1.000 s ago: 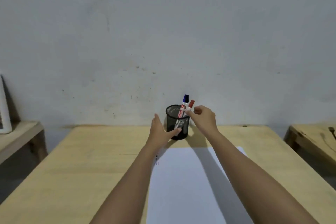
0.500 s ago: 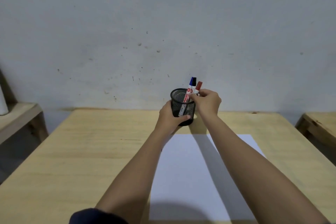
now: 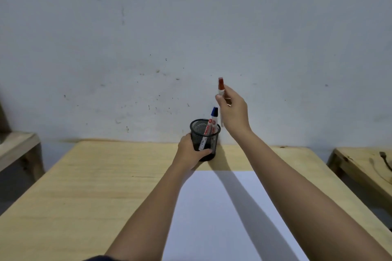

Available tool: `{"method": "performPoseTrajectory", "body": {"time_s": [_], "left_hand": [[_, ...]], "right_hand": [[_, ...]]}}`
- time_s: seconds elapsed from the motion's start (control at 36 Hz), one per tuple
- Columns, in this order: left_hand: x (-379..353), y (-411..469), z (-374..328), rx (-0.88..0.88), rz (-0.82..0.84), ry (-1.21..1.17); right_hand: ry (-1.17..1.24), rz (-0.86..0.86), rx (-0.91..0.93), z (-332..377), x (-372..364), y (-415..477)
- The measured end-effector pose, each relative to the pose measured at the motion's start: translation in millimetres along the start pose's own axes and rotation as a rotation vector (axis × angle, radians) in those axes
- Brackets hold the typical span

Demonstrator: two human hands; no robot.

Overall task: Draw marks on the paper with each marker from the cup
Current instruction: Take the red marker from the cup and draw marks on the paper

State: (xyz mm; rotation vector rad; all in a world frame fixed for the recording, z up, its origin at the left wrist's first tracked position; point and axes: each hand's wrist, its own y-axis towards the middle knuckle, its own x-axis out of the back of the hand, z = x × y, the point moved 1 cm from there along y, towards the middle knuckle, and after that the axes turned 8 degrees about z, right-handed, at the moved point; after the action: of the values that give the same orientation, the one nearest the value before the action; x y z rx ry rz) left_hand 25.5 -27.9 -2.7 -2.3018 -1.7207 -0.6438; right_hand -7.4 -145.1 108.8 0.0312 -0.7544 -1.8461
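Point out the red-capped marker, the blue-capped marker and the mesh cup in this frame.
red-capped marker [image 3: 221, 85]: head view, on its red cap above the right hand's fingers.
blue-capped marker [image 3: 214, 111]: head view, on its blue cap sticking out above the cup rim.
mesh cup [image 3: 213, 142]: head view, on its black mesh wall, right of the left hand.

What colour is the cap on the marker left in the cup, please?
Blue cap, seen in the head view.

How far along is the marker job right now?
Early. The paper shows no marks. The right hand holds the red-capped marker, cap on, lifted out above the mesh cup, which the left hand steadies. The blue-capped marker is in the cup. All drawing remains.
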Motion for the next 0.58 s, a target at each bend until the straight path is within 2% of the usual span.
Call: {"method": "performPoseTrajectory", "body": {"time_s": [0.22,0.33,0.44,0.58], "left_hand": [[5,-8,-8,0.065,0.018,0.175],[30,-17,-18,0.085,0.040,0.225],[57,-24,-30,-0.010,-0.005,0.110],[64,-44,-55,-0.149,0.100,-0.061]], "right_hand": [[-0.401,0.211,0.127,-1,16,-15],[-0.448,0.292,0.100,-6,29,-27],[-0.537,0.324,0.106,-7,37,-36],[-0.585,0.383,0.103,-6,39,-49]]}}
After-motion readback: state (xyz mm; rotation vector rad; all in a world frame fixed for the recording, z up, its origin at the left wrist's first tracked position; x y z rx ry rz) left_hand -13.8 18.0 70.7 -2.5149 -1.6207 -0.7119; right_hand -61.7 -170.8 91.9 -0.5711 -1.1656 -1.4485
